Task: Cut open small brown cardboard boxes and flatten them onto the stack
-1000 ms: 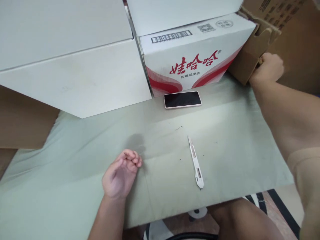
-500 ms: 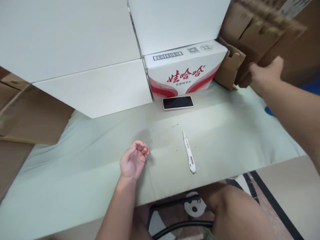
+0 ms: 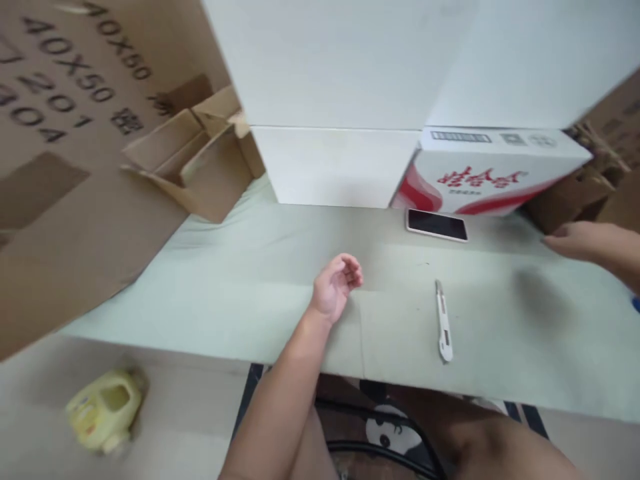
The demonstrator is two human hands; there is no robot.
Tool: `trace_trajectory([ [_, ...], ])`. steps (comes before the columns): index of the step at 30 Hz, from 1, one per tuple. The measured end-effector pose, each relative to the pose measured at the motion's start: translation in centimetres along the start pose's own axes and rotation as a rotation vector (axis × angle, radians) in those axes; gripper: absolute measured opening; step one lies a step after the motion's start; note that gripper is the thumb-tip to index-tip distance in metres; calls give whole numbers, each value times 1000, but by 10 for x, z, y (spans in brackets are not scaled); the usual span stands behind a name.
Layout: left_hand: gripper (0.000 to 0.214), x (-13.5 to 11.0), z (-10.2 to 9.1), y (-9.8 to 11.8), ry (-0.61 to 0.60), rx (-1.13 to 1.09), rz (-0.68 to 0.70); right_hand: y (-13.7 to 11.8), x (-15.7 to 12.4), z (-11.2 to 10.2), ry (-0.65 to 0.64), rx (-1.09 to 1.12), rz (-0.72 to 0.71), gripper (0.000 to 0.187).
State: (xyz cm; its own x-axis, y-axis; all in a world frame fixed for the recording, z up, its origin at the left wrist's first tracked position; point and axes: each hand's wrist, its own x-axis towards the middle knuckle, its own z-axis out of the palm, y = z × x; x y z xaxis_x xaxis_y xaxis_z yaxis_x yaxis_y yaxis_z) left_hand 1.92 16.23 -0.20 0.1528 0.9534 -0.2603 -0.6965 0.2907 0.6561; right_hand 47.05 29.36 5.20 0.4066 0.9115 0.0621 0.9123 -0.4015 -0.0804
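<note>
My left hand (image 3: 336, 287) rests palm up on the pale green tabletop (image 3: 280, 267), its fingers loosely curled around nothing. On the right, my right hand (image 3: 583, 241) is above the table in front of a brown cardboard piece (image 3: 560, 203), a little blurred. Its fingers point left, and nothing shows in them. Between the hands lies a white utility knife (image 3: 443, 323) with its narrow end pointing away from me. Farther back a phone (image 3: 437, 225) with a dark screen lies flat before a white and red carton (image 3: 480, 177).
Large white boxes (image 3: 330, 167) stand along the back. At the left are an open cardboard box (image 3: 215, 173) and a big printed carton (image 3: 90, 220). A yellow toy-like object (image 3: 107, 407) sits on the floor at lower left.
The view has swung left, bringing in the left-hand boxes and the yellow object. My right hand has drawn back from the cardboard at the right. My left hand keeps its curled pose.
</note>
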Motion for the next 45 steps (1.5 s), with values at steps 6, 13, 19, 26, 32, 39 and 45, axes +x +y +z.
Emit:
trace_trajectory([
  [6,28,-18,-14,25,-10,-124,123,-173,-113,-25,-338,-43,-699,12],
  [13,27,-35,-48,67,252,-304,435,-439,-236,-11,-169,293,-1367,26],
  [19,26,-38,-89,99,495,-368,635,-603,-261,5,-155,352,-1300,32],
  [26,27,-39,-104,103,750,-196,697,-577,-249,24,-20,542,-1295,26],
  [32,12,-56,-116,106,1059,49,1031,-395,-264,12,-39,977,-1050,20],
  [39,41,-41,-90,93,328,175,844,-215,-307,3,140,973,-975,22],
  [45,40,-26,-45,62,57,413,752,-162,-305,24,365,801,-475,55],
])
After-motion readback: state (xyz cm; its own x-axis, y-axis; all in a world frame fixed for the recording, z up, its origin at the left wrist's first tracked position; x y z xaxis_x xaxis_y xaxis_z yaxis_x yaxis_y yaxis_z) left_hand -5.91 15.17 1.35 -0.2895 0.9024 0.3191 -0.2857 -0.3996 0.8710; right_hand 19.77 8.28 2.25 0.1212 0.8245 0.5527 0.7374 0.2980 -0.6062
